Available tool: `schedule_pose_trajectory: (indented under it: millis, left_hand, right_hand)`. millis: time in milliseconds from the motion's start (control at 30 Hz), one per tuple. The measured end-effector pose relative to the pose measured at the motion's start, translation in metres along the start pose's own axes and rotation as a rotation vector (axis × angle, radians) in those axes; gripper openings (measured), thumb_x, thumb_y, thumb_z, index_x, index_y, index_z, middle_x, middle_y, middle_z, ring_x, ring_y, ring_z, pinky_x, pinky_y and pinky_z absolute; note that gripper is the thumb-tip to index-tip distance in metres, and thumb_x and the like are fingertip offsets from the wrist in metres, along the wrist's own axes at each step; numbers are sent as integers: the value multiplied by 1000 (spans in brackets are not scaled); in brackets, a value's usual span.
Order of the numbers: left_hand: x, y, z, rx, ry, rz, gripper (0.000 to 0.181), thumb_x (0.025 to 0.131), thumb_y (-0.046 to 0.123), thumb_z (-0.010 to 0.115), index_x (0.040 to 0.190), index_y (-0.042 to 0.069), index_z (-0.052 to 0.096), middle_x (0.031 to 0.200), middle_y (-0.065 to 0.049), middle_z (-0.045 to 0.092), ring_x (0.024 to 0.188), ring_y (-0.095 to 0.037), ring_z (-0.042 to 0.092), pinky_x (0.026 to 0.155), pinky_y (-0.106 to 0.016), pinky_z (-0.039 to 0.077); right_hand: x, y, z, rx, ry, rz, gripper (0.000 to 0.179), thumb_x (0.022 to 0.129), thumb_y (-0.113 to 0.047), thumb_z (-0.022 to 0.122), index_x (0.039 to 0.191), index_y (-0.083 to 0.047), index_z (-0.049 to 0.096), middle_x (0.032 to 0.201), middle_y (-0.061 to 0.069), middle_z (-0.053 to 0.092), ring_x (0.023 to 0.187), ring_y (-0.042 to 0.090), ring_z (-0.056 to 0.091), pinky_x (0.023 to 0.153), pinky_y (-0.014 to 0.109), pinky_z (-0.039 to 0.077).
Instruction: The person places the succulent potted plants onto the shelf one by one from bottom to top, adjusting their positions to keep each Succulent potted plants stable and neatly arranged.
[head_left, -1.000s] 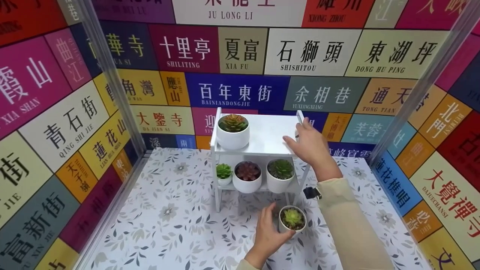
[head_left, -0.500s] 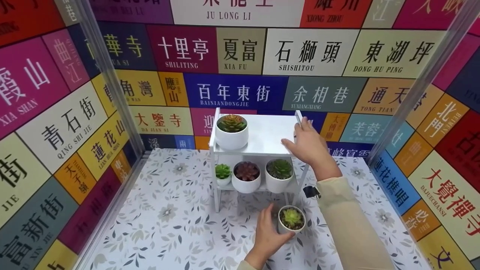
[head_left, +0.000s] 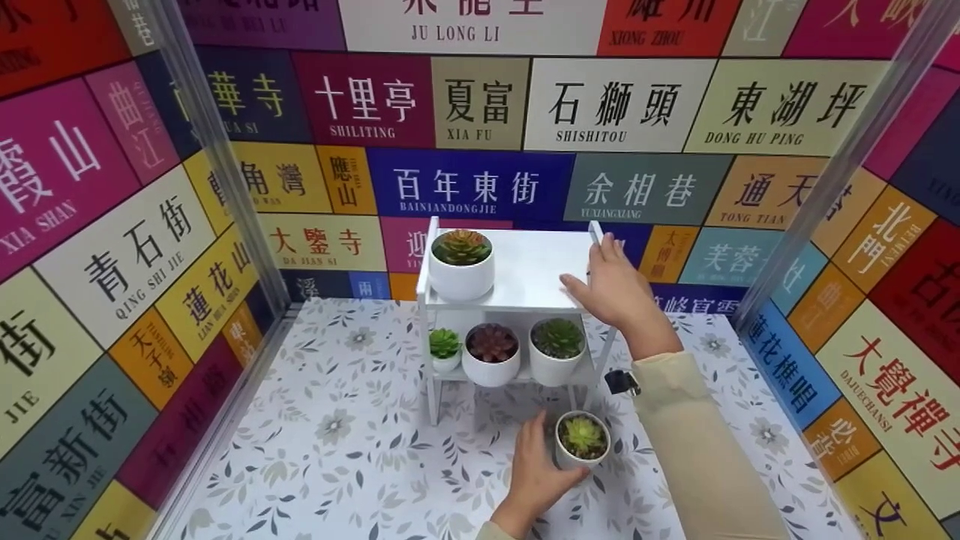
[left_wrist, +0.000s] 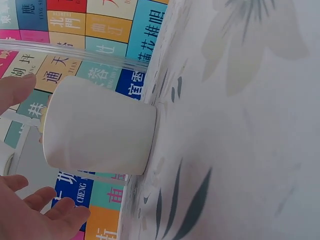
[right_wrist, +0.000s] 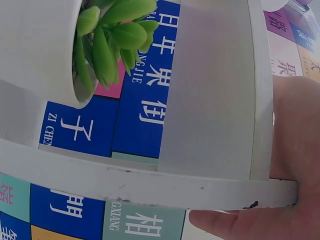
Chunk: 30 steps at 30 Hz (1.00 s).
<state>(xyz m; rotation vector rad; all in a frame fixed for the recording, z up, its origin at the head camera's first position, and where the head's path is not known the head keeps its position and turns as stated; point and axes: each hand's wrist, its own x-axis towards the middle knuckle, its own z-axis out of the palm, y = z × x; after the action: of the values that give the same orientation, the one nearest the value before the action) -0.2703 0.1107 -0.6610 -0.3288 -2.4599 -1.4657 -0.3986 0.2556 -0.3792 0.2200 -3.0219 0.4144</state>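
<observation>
A small white pot with a light green succulent [head_left: 583,436] stands on the patterned tabletop, in front of a white two-tier plant shelf [head_left: 536,262]. My left hand [head_left: 534,469] is spread beside it, thumb at the near side and fingers at the left. In the left wrist view a gap shows between these fingers and the white pot [left_wrist: 100,127]. My right hand [head_left: 619,289] holds the shelf's upper right side, thumb over the top board and fingers along the outside. In the right wrist view its palm [right_wrist: 295,135] lies against the shelf's corner.
A potted orange-green succulent [head_left: 462,262] stands at the top board's left end. The lower tier bears a small bright green plant [head_left: 445,345], a dark red succulent [head_left: 492,346] and a green one [head_left: 557,341]. Walls covered with coloured signs [head_left: 472,184] enclose the table.
Both hands and the pots keep their places. The head view has shifted very slightly.
</observation>
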Motion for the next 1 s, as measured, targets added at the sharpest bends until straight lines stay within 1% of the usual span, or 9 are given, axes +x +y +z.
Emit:
schedule_pose_trajectory:
  millis: [200,400,500,567,700,867,1000]
  left_hand:
    - [0,-1,5,17,4,10,107,64,40,98,151,4,49,137,-10,60,129,-28,58,112,-44,50]
    - [1,-3,11,23,-4,5,107,63,37,99,151,1,49,137,-11,59,129,-28,58,112,-44,51]
    - [2,-3,16,40,16,18,106,62,37,98,148,-1,50,135,-12,60,126,-29,60,110,-43,52]
    - [2,-4,19,55,40,36,105,60,38,98,146,-2,51,133,-12,61,123,-28,61,108,-42,53]
    - [3,-4,26,81,77,67,103,58,37,97,144,0,53,131,-11,63,120,-27,62,106,-41,54]
    - [5,-5,32,65,78,73,101,58,35,95,143,1,54,130,-8,62,120,-24,62,106,-38,54]
    - [6,-6,35,64,90,93,99,57,33,95,141,0,56,128,-7,62,118,-24,62,106,-38,54]
  right_hand:
    - [1,0,0,7,-2,1,97,107,-61,44,165,10,14,175,32,-3,164,48,2,133,59,11]
    - [0,0,0,11,-2,5,97,107,-61,45,165,10,15,175,32,-3,164,48,2,133,59,12]
    - [-1,0,-1,19,-1,8,95,107,-60,45,165,10,16,175,31,-2,164,47,2,133,59,11]
    - [-1,-1,-1,23,-3,9,95,108,-60,44,166,9,15,175,31,-3,164,47,2,133,59,12]
    - [-2,-1,-1,40,-9,12,95,108,-60,42,167,8,10,175,30,-5,165,45,2,133,59,12]
    - [-3,0,-1,49,-10,13,94,109,-61,41,167,5,8,176,29,-5,165,44,3,133,59,13]
    - [-3,-1,-1,45,-6,12,94,109,-61,40,168,5,8,176,29,-4,165,44,3,133,58,12]
